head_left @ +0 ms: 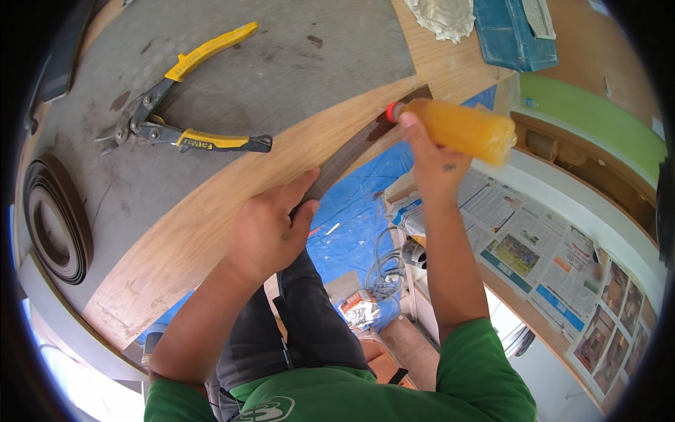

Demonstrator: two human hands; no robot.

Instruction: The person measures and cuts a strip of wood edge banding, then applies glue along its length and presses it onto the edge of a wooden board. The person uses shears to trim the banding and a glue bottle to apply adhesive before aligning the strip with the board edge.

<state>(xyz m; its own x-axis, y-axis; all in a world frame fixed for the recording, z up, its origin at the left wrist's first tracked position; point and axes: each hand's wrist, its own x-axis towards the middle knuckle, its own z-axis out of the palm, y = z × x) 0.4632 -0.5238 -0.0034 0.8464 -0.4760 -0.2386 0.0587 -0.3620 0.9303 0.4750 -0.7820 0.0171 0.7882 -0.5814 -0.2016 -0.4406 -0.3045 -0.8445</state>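
Observation:
My left hand [271, 225] grips a narrow dark brown strip [337, 158] along the curved edge of a plywood board [148, 274], fingertips on its face, thumb beside it. My right hand [436, 158] holds a clear plastic bottle of amber liquid [464, 130] sideways. Its red end [392, 111] is at the strip's far part, where a darker wet-looking patch shows. A pair of snips [151, 119] with yellow-and-black handles lies open on the grey sheet [309, 70] to the left. Below it at the left sits a coil of dark banding [56, 218].
A teal case [510, 35] and crumpled white material [439, 14] sit at the top. Newspapers [534, 267] cover a lower ledge at right. Blue sheeting [351, 211], coiled grey hose [387, 267] and clutter lie below the board's edge. A dark flat device [70, 49] is at top left.

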